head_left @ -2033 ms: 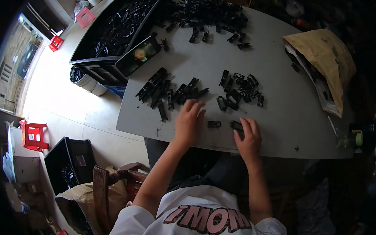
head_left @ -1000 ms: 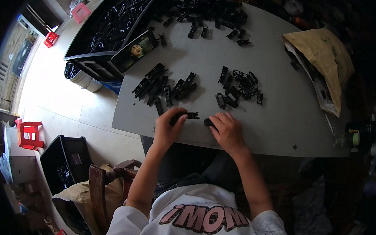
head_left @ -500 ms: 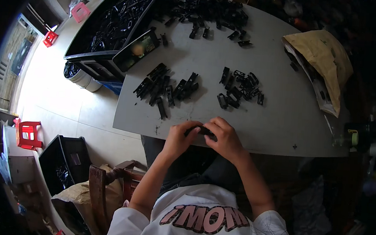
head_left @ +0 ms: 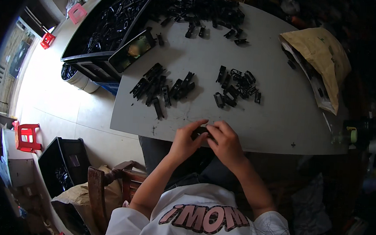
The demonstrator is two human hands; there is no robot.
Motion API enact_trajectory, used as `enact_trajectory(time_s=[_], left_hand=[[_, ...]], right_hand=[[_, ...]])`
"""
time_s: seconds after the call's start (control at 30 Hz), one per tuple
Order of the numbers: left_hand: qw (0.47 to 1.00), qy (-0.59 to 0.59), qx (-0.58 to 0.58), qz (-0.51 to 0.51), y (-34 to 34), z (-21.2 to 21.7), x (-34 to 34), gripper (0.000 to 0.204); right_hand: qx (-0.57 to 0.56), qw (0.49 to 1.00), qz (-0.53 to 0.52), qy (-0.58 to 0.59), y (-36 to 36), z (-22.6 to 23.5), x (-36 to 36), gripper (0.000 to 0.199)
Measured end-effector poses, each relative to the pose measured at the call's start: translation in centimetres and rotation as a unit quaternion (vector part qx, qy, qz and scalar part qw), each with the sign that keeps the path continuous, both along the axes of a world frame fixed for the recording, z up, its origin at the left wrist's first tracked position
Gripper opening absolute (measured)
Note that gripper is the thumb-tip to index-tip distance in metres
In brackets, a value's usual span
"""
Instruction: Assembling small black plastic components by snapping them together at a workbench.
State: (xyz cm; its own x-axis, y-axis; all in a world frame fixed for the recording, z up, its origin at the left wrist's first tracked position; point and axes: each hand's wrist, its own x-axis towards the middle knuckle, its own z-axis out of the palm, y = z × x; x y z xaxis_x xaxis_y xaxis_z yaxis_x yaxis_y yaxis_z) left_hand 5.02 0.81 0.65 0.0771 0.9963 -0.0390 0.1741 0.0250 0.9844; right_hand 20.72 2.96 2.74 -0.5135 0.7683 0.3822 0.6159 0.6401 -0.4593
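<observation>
Both hands meet at the near edge of the grey table point(head_left: 282, 123), pinching one small black part point(head_left: 201, 131) between them: left hand point(head_left: 185, 141) curls fingers onto its left end, right hand point(head_left: 225, 142) grips it from the right, thumb and fingers closed on it. Part is mostly hidden by the fingers, shape unclear. Just beyond the hands, left pile point(head_left: 162, 88) of long black clips lies mid-table; right pile point(head_left: 237, 88) of chunkier black pieces sits beside it, a gap apart. Far pile point(head_left: 203, 8) spreads along the far edge. A phone point(head_left: 132, 50) leans tilted at the table's far-left corner, against a black crate point(head_left: 105, 26) full of black parts, standing left of the table. A white bucket point(head_left: 76, 77) sits below the crate on the floor. Brown paper bag point(head_left: 318, 61) lies on the table's right side, well apart from the hands. On the floor at left: red stool point(head_left: 27, 135), a second black bin point(head_left: 62, 166), wooden chair point(head_left: 101, 194) near the person's left elbow. Nothing lies between hands and piles.
</observation>
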Motion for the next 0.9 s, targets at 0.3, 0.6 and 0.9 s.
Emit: enact_trajectory(time_s=[0.3, 0.6, 0.9], left_hand=[[0.982, -0.165, -0.062, -0.065, -0.5, 0.8, -0.1, 0.021], [0.983, 0.089, 0.077, 0.140, 4.5, 0.3, -1.9, 0.010], [0.860, 0.484, 0.108, 0.118, 8.7, 1.3, -2.4, 0.027]], right_hand=[[-0.435, 0.872, -0.026, 0.222, 0.2, -2.2, 3.8, 0.017], [0.007, 0.943, -0.334, 0.009, 10.0, -4.4, 10.5, 0.026], [-0.157, 0.967, -0.182, 0.081, 1.9, -3.3, 6.7, 0.024]])
